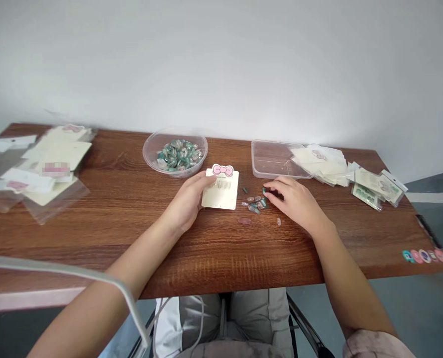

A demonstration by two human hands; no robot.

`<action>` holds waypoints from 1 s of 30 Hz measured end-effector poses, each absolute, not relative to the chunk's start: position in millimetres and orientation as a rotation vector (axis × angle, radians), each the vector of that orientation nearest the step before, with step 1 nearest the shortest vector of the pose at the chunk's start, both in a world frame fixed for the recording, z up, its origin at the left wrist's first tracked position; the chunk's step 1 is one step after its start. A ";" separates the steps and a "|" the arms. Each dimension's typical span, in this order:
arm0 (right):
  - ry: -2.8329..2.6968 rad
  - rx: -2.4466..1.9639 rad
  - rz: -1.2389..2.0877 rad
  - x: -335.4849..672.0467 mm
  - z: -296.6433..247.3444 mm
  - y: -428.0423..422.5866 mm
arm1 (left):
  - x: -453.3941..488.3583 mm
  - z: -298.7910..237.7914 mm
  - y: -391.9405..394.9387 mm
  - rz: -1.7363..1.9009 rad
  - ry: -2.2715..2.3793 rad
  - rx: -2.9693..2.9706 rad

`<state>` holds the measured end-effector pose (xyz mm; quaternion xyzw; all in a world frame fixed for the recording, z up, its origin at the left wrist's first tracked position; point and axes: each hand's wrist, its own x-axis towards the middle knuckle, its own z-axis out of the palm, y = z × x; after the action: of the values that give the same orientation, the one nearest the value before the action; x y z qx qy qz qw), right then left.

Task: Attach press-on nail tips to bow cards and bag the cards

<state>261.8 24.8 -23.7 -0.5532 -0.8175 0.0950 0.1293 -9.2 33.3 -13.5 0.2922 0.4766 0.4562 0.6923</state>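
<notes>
My left hand (pixel 188 201) holds the left edge of a cream backing card (pixel 221 191) topped by a pink bow, lying on the wooden table (pixel 132 238). My right hand (pixel 294 199) rests to the card's right, fingertips pinched on a small green press-on nail at the edge of a little heap of loose nails (pixel 256 203). A pink nail (pixel 244 221) and one more lie just in front of the heap.
A clear round bowl (pixel 175 151) of green and pink nails stands behind the card. A clear rectangular tray (pixel 277 159) sits at the back right beside piled cards and packed bags (pixel 356 174). Plastic sleeves and cards (pixel 38 166) cover the left end. Stickers (pixel 423 256) mark the right front corner.
</notes>
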 end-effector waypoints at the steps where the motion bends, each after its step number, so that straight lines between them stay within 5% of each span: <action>1: -2.378 -1.606 0.304 261.5 -23.6 24.7 | -9.3 -13.7 33.2 1.018 1.065 0.653; 20: -2.502 -1.523 0.275 260.5 -21.5 20.9 | -5.2 -7.9 27.3 0.903 0.927 0.596; 30: -2.252 -1.555 0.779 261.1 -18.9 25.7 | -4.4 -9.0 24.0 0.852 0.976 0.620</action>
<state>261.1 25.7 -18.9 -0.5405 -0.7829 0.2707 0.1474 -4.4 24.0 -9.0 0.2842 0.4471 0.3904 0.7529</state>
